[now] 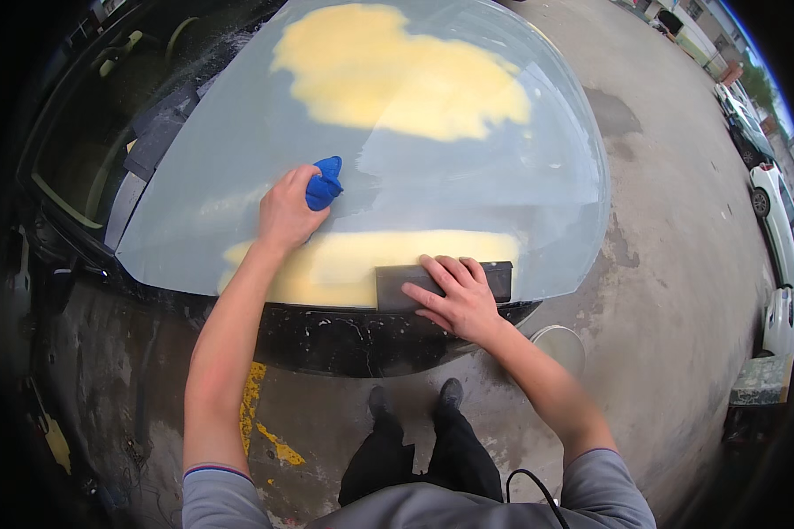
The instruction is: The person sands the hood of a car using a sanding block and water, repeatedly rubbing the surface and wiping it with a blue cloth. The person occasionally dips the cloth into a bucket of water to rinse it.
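Observation:
In front of me lies a car hood (468, 185) in matte grey primer with yellow filler patches, its surface partly wet. A crumpled blue cloth (326, 182) is bunched in the fingers of my left hand (287, 207), which is closed on it just above the hood, left of the middle. My right hand (459, 300) presses a dark rectangular piece of sandpaper (393, 287) against the hood's near edge, over the right part of the near yellow patch (326, 264). Its fingers lie across the sheet; whether a block sits underneath is hidden.
Below the hood's near edge is the car's black fender (353, 339). A pale bucket (558, 348) stands on the concrete ground beside it, right of my feet. The windshield (97, 132) is at the left. White parked cars (775, 216) line the far right.

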`<state>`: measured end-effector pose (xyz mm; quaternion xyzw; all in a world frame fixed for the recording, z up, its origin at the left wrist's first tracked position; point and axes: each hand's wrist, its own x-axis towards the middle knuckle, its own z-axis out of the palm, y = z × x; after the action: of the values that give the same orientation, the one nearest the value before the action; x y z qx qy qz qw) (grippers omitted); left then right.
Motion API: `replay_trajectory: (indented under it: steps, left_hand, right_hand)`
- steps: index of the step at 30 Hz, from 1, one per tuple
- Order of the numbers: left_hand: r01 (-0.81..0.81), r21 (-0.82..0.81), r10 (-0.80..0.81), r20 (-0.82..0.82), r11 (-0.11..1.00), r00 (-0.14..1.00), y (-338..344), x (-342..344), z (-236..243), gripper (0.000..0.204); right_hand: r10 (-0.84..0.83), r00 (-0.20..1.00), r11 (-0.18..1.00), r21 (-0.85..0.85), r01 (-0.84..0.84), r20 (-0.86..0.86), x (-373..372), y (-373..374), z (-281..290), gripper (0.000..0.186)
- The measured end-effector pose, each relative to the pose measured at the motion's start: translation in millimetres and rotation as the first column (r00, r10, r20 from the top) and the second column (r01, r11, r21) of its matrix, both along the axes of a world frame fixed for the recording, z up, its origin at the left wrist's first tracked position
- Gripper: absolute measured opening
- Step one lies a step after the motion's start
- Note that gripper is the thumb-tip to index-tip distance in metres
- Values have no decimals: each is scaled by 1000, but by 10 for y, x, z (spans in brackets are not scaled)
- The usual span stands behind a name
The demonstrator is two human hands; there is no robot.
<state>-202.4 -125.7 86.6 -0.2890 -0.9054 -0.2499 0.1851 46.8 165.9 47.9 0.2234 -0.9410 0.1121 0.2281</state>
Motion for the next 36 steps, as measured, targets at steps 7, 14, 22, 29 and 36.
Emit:
replay_trajectory:
  steps: [7,14,22,29,36]
  left_hand:
    - [438,166,-437,-47,883,898,1570,721,778,52]
    - [354,73,-354,-21,932,935,1960,933,747,51]
    - [-21,212,37,-75,977,996,1176,1099,505,52]
    - [-573,232,604,-94,786,791,-153,1120,-737,83]
    - [-582,348,634,-46,735,772,167,978,-810,82]
  right_hand:
    - [-23,999,998,-57,25,34,-244,127,39,61]
    - [72,996,992,-103,-77,-47,-482,341,-4,55]
    - [84,996,996,-27,-84,8,-126,531,-41,62]
    - [120,992,992,-32,-119,34,30,542,-122,61]
    - [98,995,995,-2,-98,-13,-677,497,48,66]
